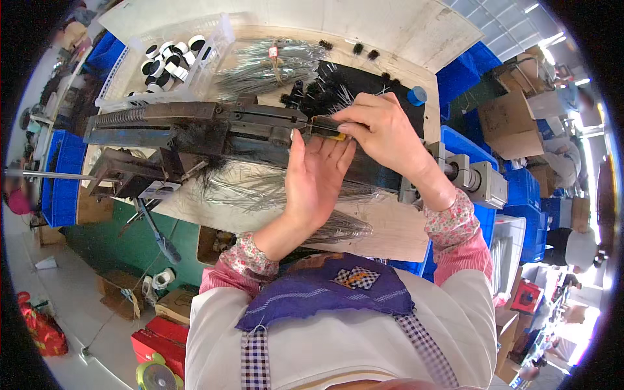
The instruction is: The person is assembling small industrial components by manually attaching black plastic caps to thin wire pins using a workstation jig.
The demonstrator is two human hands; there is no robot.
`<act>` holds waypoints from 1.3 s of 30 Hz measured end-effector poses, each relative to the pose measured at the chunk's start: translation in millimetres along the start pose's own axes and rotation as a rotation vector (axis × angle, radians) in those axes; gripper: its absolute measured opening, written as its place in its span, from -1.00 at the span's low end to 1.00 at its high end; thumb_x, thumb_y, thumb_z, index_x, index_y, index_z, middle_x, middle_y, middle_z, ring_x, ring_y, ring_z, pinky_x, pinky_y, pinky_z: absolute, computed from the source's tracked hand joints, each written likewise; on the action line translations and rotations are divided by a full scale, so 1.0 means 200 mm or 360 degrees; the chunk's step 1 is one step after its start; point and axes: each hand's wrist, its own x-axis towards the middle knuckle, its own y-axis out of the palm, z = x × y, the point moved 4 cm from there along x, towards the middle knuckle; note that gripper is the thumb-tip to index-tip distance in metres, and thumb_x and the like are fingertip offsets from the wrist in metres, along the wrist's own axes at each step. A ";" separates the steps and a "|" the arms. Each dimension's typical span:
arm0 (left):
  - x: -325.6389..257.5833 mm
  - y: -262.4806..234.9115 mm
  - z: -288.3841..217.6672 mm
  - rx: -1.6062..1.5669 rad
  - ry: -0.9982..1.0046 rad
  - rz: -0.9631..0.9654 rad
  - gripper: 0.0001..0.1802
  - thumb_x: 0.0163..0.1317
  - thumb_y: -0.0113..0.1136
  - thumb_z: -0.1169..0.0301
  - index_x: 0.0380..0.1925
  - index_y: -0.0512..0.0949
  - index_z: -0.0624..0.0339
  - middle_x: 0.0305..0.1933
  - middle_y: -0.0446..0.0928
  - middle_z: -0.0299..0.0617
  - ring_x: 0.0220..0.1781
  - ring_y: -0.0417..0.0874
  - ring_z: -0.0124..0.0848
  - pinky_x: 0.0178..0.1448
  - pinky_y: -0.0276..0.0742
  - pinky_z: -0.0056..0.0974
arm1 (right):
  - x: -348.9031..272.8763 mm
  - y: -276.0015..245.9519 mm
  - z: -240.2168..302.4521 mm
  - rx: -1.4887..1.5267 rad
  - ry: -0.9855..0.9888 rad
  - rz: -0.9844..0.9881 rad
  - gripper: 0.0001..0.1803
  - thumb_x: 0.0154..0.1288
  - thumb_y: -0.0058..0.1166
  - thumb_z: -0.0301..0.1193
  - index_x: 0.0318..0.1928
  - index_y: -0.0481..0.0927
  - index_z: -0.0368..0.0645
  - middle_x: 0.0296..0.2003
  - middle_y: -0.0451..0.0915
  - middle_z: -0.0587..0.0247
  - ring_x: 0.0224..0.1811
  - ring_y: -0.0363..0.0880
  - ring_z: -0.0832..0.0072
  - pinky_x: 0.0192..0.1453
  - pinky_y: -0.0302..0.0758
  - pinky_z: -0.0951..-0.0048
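Observation:
My right hand (387, 133) is closed in a pinch at the right end of a long dark metal machine (260, 120). Its thumb and fingertips meet by a small black part with a yellow edge (329, 125); what lies between them is too small to tell. Just below that spot, my left hand (312, 179) is turned palm up with its fingers stretched out, the fingertips near the same part. Black bristle brushes with thin wire stems (318, 91) lie in a heap behind my hands. Loose metal wires (247, 188) are spread under the machine, to the left of my left wrist.
Tied bundles of silvery wire (253, 73) lie behind the machine. A clear plastic crate (218, 42) at the far left holds white-and-black round pieces. A blue cap (416, 95) sits at the right, near a grey motor unit (484, 184). Blue bins (64, 175) flank the bench.

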 end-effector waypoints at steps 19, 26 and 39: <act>-0.02 0.01 -0.09 0.0024 -0.0054 0.0077 -0.22 0.36 -0.27 -0.17 0.05 0.21 0.51 0.19 0.25 0.16 0.32 0.22 -0.01 0.46 0.03 0.00 | -0.04 -0.13 0.11 -0.0042 0.0254 -0.0201 -0.81 0.19 0.00 -0.43 -0.19 0.48 -0.23 -0.47 0.62 -0.03 -0.39 0.62 -0.01 -0.31 0.54 0.06; -0.02 0.00 -0.11 -0.0006 -0.0172 0.0072 -0.33 0.39 -0.34 -0.15 -0.15 0.32 0.37 -0.06 0.36 -0.02 0.16 0.33 -0.15 0.36 0.14 -0.08 | -0.04 0.04 0.20 -0.0502 0.0012 0.0177 -0.78 0.09 0.07 -0.45 -0.22 0.48 -0.24 -0.53 0.58 -0.03 -0.43 0.62 0.04 -0.42 0.52 0.14; -0.02 -0.08 0.03 0.0249 -0.0059 -0.0244 -0.69 0.36 0.02 0.12 -0.14 0.42 0.13 -0.04 0.45 -0.23 0.11 0.41 -0.33 0.28 0.24 -0.21 | -0.52 0.13 0.15 -0.0087 0.0338 0.0549 -0.74 0.04 0.02 -0.52 -0.18 0.46 -0.24 -0.29 0.57 -0.06 -0.29 0.58 0.01 -0.25 0.54 0.10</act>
